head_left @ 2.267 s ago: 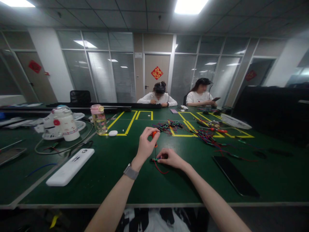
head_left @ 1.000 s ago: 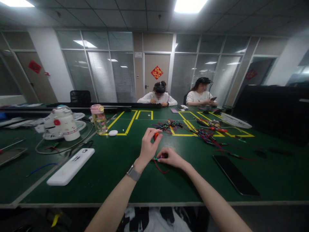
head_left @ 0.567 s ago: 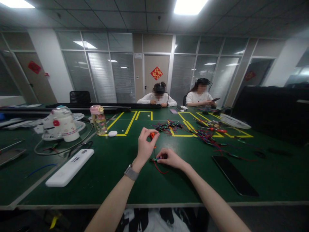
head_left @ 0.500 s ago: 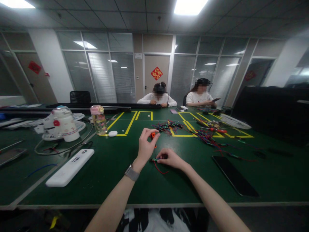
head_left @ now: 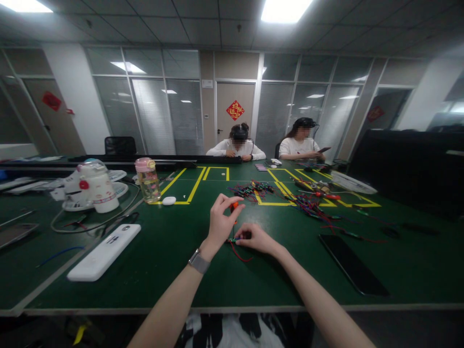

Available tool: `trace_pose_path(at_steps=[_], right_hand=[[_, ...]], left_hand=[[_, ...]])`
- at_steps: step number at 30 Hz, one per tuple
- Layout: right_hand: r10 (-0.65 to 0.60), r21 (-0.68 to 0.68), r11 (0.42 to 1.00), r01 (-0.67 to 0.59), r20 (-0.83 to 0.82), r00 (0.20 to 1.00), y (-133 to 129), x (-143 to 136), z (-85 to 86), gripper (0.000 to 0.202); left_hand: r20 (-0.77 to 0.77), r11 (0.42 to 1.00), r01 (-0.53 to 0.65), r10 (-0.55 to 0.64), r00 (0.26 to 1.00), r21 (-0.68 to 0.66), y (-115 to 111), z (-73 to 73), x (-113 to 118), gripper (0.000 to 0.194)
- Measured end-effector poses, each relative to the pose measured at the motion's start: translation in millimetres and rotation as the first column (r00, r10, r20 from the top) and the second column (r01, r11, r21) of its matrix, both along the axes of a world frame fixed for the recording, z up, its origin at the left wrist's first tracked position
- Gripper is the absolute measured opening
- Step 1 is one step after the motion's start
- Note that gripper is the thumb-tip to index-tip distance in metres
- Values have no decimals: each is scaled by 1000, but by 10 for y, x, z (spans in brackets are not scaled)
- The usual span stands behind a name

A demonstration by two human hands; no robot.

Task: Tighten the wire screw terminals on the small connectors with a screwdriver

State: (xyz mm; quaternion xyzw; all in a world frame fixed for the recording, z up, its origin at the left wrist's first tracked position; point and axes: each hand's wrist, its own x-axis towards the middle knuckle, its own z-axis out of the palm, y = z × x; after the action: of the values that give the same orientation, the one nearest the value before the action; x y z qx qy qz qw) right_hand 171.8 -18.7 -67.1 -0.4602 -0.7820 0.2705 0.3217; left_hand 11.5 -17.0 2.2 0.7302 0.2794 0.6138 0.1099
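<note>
My left hand (head_left: 222,217) is closed around the orange and black handle of a small screwdriver (head_left: 235,206), held upright. Its thin shaft points down to a small green terminal block (head_left: 232,239) low over the green table (head_left: 181,285); whether the tip sits in a screw I cannot tell. The fingertips of my right hand (head_left: 253,238) pinch the block's right end. A red wire (head_left: 241,256) runs from the block and curves toward me across the tabletop.
Piles of wired green blocks (head_left: 253,190) lie beyond my hands, another heap (head_left: 310,205) to the right. A black phone (head_left: 351,263) rests at right, a white power bank (head_left: 105,252) at left. Bottles (head_left: 148,181) stand back left. Two people (head_left: 237,145) sit across the table.
My left hand and the top of the screwdriver have shifted slightly right, and the handle has turned a little in my fingers. My right hand stays at the block.
</note>
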Motion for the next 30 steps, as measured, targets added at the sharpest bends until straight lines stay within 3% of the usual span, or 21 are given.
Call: trace_pose_path(at_steps=[7, 15, 22, 30], right_hand=[[6, -3, 1000, -6, -1, 1000, 9, -2, -10, 14], [4, -1, 1000, -4, 14, 1000, 7, 4, -9, 14], [13, -2, 1000, -13, 12, 1000, 2, 6, 8, 15], [12, -3, 1000, -12, 1, 1000, 20, 10, -19, 14]], left_hand=[[-28, 997, 76, -76, 997, -20, -6, 12, -4, 31], [8, 997, -75, 75, 997, 31, 22, -7, -3, 17], [-40, 999, 39, -40, 998, -21, 20, -4, -8, 31], [-17, 997, -81, 81, 997, 3, 39, -8, -21, 18]])
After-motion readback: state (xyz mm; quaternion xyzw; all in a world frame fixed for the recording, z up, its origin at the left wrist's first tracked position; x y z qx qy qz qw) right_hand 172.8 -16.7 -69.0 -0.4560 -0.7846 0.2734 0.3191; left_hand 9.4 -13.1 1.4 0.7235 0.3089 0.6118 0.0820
